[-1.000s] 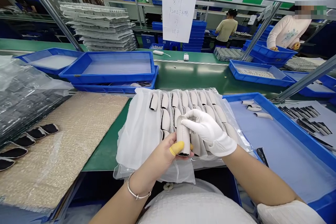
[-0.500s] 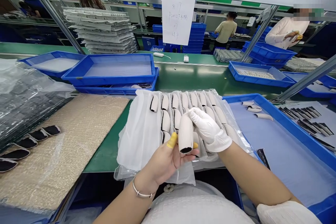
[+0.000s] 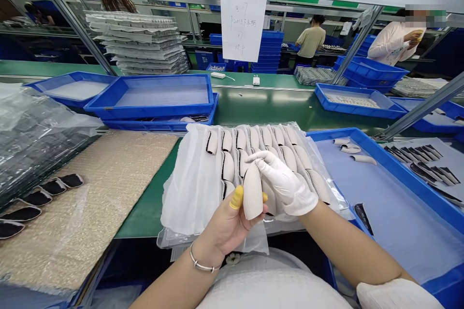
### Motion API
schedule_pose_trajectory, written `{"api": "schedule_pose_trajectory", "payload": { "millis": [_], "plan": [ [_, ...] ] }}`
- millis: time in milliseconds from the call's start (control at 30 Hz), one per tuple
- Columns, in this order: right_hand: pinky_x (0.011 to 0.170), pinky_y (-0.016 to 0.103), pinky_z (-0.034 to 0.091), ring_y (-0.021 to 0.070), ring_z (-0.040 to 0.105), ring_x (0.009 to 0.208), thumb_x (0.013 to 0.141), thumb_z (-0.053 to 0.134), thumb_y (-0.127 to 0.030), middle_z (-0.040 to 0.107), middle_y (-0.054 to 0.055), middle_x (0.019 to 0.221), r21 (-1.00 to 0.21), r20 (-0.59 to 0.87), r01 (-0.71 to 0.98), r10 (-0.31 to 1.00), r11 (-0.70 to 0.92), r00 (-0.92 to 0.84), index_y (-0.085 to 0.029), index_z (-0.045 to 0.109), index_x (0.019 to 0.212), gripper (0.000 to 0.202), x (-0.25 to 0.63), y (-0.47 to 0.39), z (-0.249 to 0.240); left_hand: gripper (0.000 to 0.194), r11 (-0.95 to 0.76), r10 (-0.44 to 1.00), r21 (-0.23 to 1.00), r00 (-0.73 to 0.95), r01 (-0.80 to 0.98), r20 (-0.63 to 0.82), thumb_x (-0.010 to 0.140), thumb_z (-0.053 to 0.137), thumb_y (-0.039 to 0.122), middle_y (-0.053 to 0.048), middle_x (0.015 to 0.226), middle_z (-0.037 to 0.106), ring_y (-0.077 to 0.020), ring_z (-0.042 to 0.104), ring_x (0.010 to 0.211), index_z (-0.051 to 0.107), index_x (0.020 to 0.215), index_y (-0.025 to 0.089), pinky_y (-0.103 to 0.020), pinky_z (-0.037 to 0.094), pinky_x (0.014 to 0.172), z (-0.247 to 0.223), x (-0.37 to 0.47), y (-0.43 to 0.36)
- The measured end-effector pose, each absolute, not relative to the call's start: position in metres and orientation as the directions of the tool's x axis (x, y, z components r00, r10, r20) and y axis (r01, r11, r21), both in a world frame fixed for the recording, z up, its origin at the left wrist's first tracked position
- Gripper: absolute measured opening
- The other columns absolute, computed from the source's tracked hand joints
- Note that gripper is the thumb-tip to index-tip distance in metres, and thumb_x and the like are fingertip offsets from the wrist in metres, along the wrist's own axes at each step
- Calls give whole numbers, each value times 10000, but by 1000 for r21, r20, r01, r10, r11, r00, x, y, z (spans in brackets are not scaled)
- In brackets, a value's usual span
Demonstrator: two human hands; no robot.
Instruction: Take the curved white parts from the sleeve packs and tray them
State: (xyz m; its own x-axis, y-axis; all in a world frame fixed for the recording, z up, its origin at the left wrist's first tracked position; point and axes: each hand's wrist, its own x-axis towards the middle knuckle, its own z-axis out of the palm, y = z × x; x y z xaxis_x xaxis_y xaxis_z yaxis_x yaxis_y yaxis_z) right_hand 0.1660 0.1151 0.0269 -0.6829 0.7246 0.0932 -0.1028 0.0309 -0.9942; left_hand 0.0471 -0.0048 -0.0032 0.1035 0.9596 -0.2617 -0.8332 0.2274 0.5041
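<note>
1 head cam; faces fwd + down, close over bench, far side up top.

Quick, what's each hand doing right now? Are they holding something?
Left hand: holding the lower part of a pale curved piece.
Right hand: pinching the top end of that same piece.

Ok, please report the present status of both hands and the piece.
Left hand holding ribbed piece near its lower end. Gloved right hand at its narrow top. Rows of similar pieces just beyond.
</note>
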Motion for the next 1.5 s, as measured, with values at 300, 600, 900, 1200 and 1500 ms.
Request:
{"api": "schedule_pose_trajectory", "payload": {
  "millis": [300,600,900,1200,1500],
  "plan": [
    [1169,577,363,358,347,1468,744,842,-472,339,141,1594,-905,56,202,576,374,-816,-297,135,1625,1143,193,108,30,487,162,946,632,-62,-758,-317,727,820,558,-58,878,736,-146,677,759,731,960,140,-227,583,675,1,42,-2],
    [1244,545,242,299,257,1523,930,626,-441,276,111,1642,-897,100,257,731,360,-675,-249,220,1611,816,185,112,40,446,164,942,677,-90,-717,-323,739,829,521,-38,914,714,-153,669,805,689,975,169,-270,567,762,1,50,1],
    [1204,625,243,397,116,1542,779,796,-537,117,189,1672,-627,262,210,457,750,-850,-233,230,1610,1051,196,106,29,477,153,943,780,-148,-607,-299,771,768,599,5,717,622,-124,558,641,607,885,165,-250,444,618,0,46,5],
    [1037,543,468,372,534,1238,743,812,-427,491,198,1395,-416,292,186,324,890,-900,-190,559,1321,674,183,104,47,545,116,941,929,-260,-352,-216,727,809,567,-49,1027,674,-204,608,952,596,1050,183,-301,462,816,-1,44,11],
    [1078,494,457,341,498,1316,656,868,-417,442,151,1438,-676,348,119,457,727,-818,-238,530,1281,732,183,107,41,456,199,945,755,-83,-625,-317,863,668,599,-3,821,660,-109,519,641,679,1087,202,-227,415,587,7,44,6]
  ]
}}
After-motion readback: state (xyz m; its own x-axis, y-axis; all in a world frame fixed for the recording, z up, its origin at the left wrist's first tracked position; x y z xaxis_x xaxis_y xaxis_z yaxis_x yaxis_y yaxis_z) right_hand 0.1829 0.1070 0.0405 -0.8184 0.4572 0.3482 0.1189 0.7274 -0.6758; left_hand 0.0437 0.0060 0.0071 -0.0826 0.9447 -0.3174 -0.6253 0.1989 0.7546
